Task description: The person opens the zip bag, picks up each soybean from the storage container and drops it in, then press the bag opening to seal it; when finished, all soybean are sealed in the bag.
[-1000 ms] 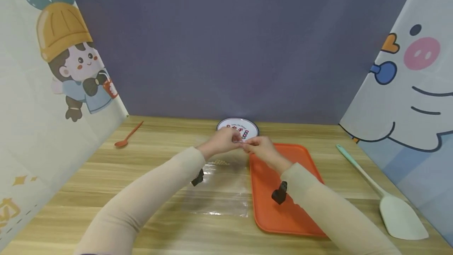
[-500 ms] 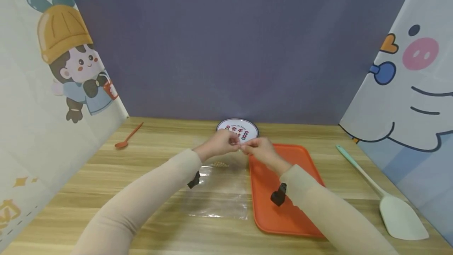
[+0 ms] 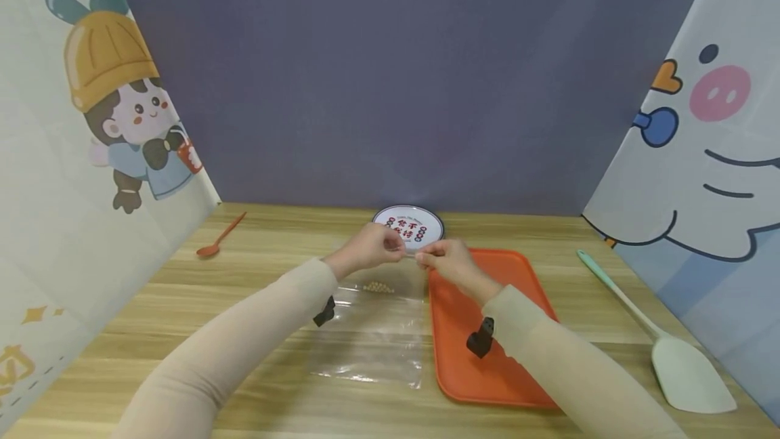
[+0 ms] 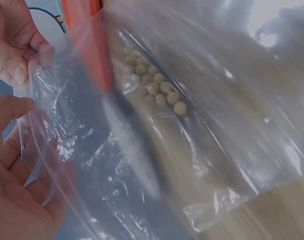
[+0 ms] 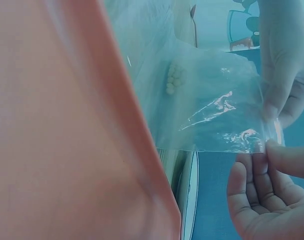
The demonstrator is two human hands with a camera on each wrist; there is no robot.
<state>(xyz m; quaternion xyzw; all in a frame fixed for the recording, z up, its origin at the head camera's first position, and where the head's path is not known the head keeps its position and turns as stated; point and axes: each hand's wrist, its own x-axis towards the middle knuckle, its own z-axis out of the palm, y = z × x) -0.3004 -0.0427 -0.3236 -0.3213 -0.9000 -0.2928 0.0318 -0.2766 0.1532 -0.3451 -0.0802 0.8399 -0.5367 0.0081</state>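
A clear plastic bag lies on the table with its far edge lifted between the hands. Inside it, small pale round balls are gathered in a cluster. My left hand pinches the bag's edge between thumb and finger. Close beside it, my right hand pinches the same edge near the bag's right corner, as the right wrist view shows. The left wrist view has the bag film in front of part of the left hand, whose other fingers are loosely bent behind the film.
An orange tray lies right of the bag, partly under the right forearm. Behind the hands is a white plate with red lettering. A reddish-brown spoon lies far left, a pale spatula far right. Printed walls enclose the table.
My left hand has slid a little to the left, widening the gap to the right hand. The bag's near edge has shifted slightly toward me. The right hand has barely moved.
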